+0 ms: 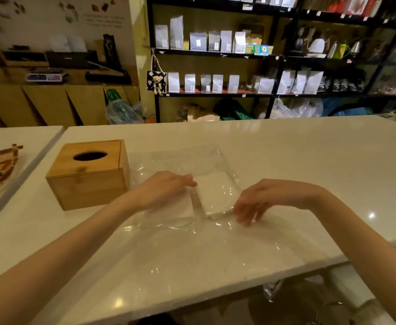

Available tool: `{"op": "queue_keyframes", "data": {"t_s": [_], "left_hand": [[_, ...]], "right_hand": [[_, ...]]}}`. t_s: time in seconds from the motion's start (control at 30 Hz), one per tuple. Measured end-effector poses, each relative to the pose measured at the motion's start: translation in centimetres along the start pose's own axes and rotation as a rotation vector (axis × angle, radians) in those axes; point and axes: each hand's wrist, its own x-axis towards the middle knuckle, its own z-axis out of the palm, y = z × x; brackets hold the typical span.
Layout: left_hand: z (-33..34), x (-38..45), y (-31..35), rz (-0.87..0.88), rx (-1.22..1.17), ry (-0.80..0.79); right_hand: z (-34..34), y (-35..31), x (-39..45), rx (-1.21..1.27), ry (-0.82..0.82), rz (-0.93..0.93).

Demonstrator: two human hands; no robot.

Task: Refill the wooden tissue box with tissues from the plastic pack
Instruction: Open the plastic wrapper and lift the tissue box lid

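Head view shows one wooden tissue box [89, 174] on the white table [286, 148], lid shut, left of one clear plastic pack [187, 160] holding two tissue stacks [215, 195]. Left hand [164, 191] lies flat on one stack, fingers released; right hand [262, 198] hovers by the other, fingers loosely spread, gripping nothing.

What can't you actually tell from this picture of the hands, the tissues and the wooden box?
- Wooden tissue box: inside is hidden, head view; the oval hole is dark.
- Left stack of tissues: mostly covered by the left hand.
- Plastic pack: clear film, so its opening is not visible.
- Right hand: fingers blurred, so contact with the plastic is unclear.
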Motion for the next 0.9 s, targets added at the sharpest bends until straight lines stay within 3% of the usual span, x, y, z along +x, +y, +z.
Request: {"op": "queue_keyframes", "data": {"t_s": [0.13, 0.33, 0.5, 0.6, 0.9], "left_hand": [[-1.7, -2.0, -0.3, 0.112, 0.06, 0.218], [-7.8, -5.0, -3.4, 0.077, 0.181, 0.587], [-11.0, -6.5, -7.6, -0.139, 0.297, 0.546], [-11.5, -7.0, -9.6, -0.253, 0.301, 0.482], [-12.9, -7.7, -10.8, -0.267, 0.209, 0.383]], "right_hand": [[0.4, -4.7, 2.7, -0.194, 0.172, -0.146], [3.8, -12.1, 9.2, -0.349, 0.382, -0.467], [7.0, -15.0, 14.4, -0.492, 0.348, -0.566], [7.2, -14.8, 16.9, -0.668, 0.334, -0.511], [6.6, -14.0, 18.7, -0.875, 0.33, -0.488]]}}
